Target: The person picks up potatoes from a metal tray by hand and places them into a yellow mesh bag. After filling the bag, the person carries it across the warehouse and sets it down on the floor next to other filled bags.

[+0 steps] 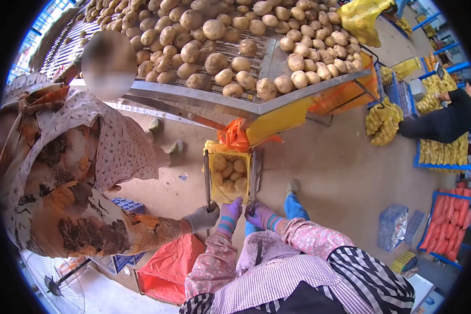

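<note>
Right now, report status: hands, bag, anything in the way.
Left hand and right hand at near edge of bag, grip unclear. Bag holds potatoes, open under chute. Co-worker's glove on left bar.

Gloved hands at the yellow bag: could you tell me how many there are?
3. The person's left hand and right hand, in purple gloves, are at the near edge of the yellow bag; a co-worker's grey-gloved hand is at its left bar. Others may be hidden.

The yellow mesh bag [213, 150] hangs open, mouth up, just beyond my left hand [229, 209] and right hand [260, 213]. Both touch its near edge. Pale brown potatoes [230, 175] fill it almost to the rim.
</note>
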Tool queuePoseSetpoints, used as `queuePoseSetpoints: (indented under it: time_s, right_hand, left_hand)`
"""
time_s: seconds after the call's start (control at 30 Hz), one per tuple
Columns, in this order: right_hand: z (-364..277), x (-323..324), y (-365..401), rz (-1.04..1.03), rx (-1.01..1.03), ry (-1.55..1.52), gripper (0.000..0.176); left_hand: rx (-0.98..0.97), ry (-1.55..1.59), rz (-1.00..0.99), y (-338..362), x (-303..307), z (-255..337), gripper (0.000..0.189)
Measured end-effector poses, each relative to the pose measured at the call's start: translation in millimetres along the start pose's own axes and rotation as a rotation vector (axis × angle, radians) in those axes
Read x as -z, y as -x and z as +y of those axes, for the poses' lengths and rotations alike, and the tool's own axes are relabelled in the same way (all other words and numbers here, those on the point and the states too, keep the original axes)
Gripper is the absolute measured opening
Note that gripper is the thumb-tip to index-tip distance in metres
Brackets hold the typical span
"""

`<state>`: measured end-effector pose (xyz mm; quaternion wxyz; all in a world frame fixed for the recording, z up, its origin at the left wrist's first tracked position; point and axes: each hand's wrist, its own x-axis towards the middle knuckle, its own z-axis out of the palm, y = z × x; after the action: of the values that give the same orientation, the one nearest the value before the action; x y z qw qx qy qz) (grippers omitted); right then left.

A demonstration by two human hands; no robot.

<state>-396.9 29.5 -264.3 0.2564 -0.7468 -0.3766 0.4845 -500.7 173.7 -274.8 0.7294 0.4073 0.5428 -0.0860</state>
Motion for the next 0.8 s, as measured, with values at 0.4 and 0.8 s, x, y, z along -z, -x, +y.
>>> queuePoseSetpoints:
  time_s: [0.4, 0.8]
  right_hand:
    - [11.4, 46.8, 65.1, -0.264, -0.361, 0.355, 0.079]
    - [45.9, 73.8, 103.1, 0.015, -0.154, 0.006, 0.058]
  left_hand:
    - [-0.131, 0.045, -0.025, 66.0, -5.4, 48.9, 0.037]
    - [-0.126, -0.096, 0.036, 99.6, 8.5, 54.6, 0.037]
